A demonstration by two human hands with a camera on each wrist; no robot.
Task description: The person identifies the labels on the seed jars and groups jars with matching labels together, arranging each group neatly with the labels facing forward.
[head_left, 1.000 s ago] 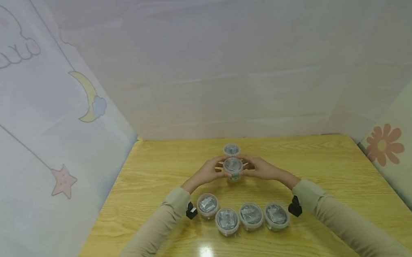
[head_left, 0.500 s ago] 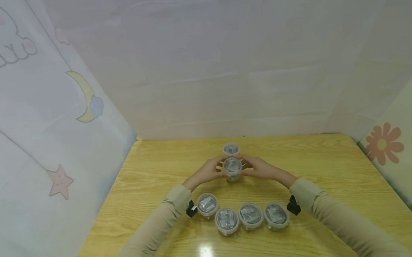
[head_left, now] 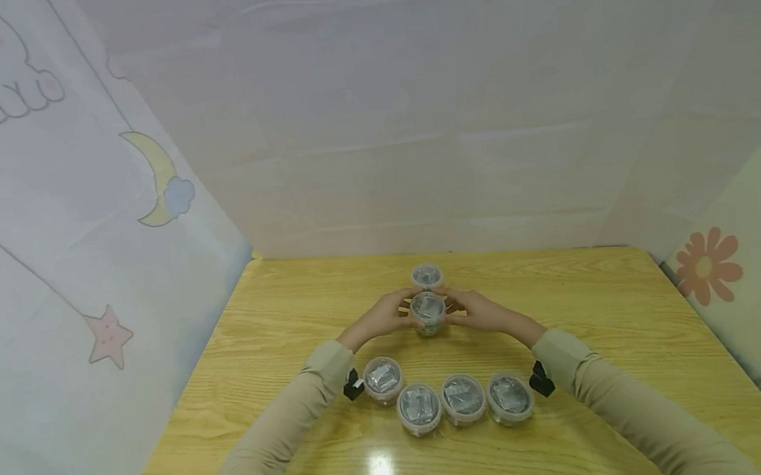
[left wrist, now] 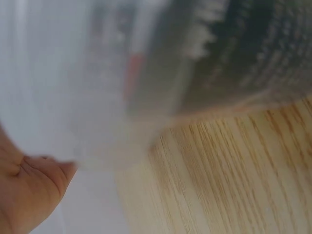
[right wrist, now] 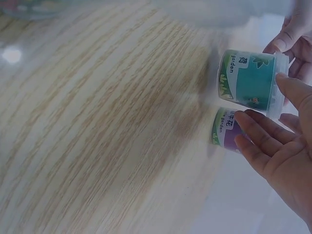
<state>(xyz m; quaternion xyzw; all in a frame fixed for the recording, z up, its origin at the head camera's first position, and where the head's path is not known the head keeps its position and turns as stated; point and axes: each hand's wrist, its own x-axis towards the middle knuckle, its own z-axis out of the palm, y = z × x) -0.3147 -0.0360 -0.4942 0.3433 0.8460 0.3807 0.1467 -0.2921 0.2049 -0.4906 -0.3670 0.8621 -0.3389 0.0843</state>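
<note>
Both hands meet around a small lidded plastic tub at the table's middle. Its teal label reads "garden" in the right wrist view. My left hand holds it from the left, thumb on the near side. From the right, my right hand grips it with the thumb at the lid's rim. Fingers of the right hand also reach a second tub with a purple label, standing directly behind. In the left wrist view a blurred tub close to the camera covers most of the left hand.
Nearer the person, several similar tubs with clear lids stand on the wooden table: one tub by the left wrist, another tub near the right wrist. A pale wall rises behind the table's back edge.
The held tub has shifted very slightly left between the hands. Both hands keep nearly the same position, and the row of tubs stays put.
</note>
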